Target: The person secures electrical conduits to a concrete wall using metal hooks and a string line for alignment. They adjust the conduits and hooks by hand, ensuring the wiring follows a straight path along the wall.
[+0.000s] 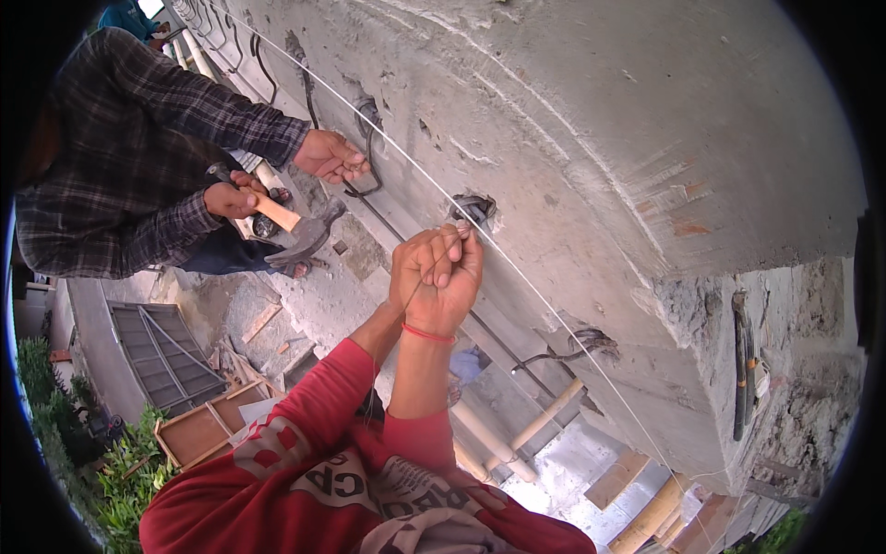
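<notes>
My left hand (417, 259) and my right hand (459, 282), with a red band at the wrist, are pressed together, fingers closed. They pinch a thin wire (423, 280), whose tail hangs down past my wrists. The fingertips are just below a hole in the concrete wall (572, 175) where bent steel bar (474, 207) shows. A taut white string (544, 288) crosses in front of the hole, close to my fingers. What the fingertips touch is partly hidden.
On the left a co-worker in a plaid shirt (111, 175) holds a claw hammer (305, 235); their other hand (330, 157) is at a bent rebar (369, 175). Another rebar hook (558, 355) juts from the wall. Below are bamboo poles (489, 432) and boards (616, 480).
</notes>
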Action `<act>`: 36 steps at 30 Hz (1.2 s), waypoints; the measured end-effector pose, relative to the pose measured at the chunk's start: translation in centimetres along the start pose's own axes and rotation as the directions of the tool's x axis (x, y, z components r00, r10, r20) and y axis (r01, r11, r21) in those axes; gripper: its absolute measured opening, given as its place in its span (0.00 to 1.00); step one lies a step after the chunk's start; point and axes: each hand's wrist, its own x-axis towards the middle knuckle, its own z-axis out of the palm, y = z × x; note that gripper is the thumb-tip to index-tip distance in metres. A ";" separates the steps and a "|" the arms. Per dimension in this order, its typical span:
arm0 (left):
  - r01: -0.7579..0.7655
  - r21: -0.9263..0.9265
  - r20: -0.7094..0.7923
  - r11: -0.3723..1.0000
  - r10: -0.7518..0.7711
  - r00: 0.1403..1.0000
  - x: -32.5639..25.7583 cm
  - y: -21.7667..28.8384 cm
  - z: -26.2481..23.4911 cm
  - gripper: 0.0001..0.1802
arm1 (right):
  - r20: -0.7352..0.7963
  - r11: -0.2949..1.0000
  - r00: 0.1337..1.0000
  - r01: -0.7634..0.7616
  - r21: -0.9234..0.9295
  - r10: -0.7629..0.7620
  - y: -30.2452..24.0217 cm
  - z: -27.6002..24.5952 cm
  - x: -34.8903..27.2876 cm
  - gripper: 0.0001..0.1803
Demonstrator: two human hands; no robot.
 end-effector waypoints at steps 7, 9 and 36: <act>-0.295 0.874 0.316 -0.385 -0.008 0.949 -1.3 3.2 5.2 0.08 | -0.201 0.967 0.973 0.065 -0.247 -0.117 0.4 2.2 -1.6 0.12; -0.272 0.915 0.322 -0.298 0.132 0.938 -2.5 3.1 6.3 0.11 | -0.284 0.937 0.942 0.079 -0.339 -0.182 0.1 2.5 -1.5 0.08; -0.079 0.977 0.106 -0.196 0.136 0.985 -3.0 -1.0 15.6 0.14 | -0.270 0.903 0.963 -0.120 -0.412 0.005 -1.1 1.3 -0.5 0.16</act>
